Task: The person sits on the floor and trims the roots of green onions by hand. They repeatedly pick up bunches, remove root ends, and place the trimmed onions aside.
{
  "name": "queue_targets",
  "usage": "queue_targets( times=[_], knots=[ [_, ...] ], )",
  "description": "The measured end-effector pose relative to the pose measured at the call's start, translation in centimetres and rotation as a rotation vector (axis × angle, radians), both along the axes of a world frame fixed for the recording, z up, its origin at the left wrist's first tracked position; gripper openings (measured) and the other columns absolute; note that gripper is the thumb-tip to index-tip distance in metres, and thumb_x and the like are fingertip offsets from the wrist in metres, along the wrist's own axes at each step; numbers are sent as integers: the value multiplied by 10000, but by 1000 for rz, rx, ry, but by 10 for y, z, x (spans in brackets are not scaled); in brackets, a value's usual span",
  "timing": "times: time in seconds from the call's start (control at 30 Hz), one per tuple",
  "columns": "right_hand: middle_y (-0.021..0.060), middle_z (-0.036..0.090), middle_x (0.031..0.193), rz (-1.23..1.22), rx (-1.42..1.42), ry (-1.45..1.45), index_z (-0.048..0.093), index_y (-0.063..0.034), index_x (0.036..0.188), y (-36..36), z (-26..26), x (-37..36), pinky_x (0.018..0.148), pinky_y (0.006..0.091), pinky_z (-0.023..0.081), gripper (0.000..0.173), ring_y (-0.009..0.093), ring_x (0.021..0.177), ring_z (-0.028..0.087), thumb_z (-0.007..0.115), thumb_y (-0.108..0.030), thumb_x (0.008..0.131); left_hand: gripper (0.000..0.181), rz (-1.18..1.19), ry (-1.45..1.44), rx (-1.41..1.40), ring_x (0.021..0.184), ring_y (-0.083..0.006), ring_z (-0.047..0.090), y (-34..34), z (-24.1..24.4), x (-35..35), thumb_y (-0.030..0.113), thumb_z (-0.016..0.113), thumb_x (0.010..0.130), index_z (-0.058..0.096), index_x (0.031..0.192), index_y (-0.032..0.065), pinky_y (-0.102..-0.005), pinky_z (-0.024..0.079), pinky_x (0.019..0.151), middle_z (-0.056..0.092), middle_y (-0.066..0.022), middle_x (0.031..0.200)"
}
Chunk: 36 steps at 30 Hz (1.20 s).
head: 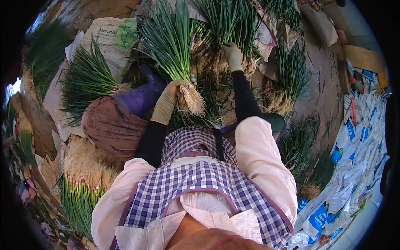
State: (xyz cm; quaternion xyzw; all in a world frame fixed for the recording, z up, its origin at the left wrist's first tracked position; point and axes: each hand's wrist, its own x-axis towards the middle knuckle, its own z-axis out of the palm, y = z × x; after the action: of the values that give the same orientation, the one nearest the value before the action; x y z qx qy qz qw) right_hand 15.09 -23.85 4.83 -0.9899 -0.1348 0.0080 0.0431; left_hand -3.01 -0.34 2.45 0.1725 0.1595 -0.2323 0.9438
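Observation:
My left hand (168, 98), in a tan work glove, is closed around a bunch of green onions (175, 53) just above the roots. Its pale roots (190, 101) hang toward me and the leaves fan out away from me. Several small round pale things (193, 79) show beside the stalks. Farther off to the right, my gloved right hand (233, 57) reaches the lower stalks of a larger heap of green onions (228, 22). Its fingertips are partly hidden among the leaves, so I cannot tell whether they grip any stalks.
A tied-looking bunch (90, 78) lies at left on a printed sack (107, 47), near a purple boot (137, 97). More onions (81, 193) lie roots-up at lower left. Another bunch (290, 75) stands at right. White-and-blue plastic bags (353, 159) cover the right-hand floor.

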Motion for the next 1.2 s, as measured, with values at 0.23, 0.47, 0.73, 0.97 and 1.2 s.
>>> queue_targets(
  times=[0.23, 0.47, 0.73, 0.97, 1.2],
  knots=[
    [179, 674, 913, -15, 426, 415, 635, -60, 1090, 32, -2, -109, 768, 426, 510, 382, 357, 866, 637, 493, -358, 898, 158, -249, 3, 403, 736, -226, 647, -13, 4, -8, 109, 635, 776, 673, 761, -43, -336, 529, 726, 676, -133, 797],
    [111, 639, 687, 259, 225, 96, 611, -109, 924, 30, 18, -110, 561, 439, 496, 297, 324, 597, 618, 474, -373, 912, 151, -196, 85, 160, 825, -245, 636, -9, 18, -11, 83, 651, 736, 674, 745, -66, -344, 526, 751, 665, -157, 799],
    [201, 642, 1082, 59, -167, 536, 636, -51, 1106, -56, -45, -53, 831, 452, 491, 410, 372, 981, 620, 472, -381, 927, 227, -96, -336, 187, 1073, -297, 592, 16, 45, -12, 39, 596, 712, 671, 896, -71, -379, 456, 976, 587, -208, 1212],
    [190, 639, 1090, -308, 77, 189, 605, -63, 1152, 13, -17, 8, 828, 452, 480, 502, 385, 979, 602, 577, -467, 855, 121, -148, 15, 117, 927, -270, 643, 3, 54, -8, 54, 653, 690, 664, 724, -61, -345, 541, 783, 661, -197, 958],
    [34, 608, 807, -509, 1665, 166, 612, -50, 967, -39, 29, 10, 563, 272, 454, 125, 137, 651, 547, 521, -118, 915, 331, -17, -44, -29, 1095, -290, 580, 12, 40, -11, 64, 620, 698, 623, 1010, -44, -420, 452, 980, 617, -169, 1132]
  ],
)
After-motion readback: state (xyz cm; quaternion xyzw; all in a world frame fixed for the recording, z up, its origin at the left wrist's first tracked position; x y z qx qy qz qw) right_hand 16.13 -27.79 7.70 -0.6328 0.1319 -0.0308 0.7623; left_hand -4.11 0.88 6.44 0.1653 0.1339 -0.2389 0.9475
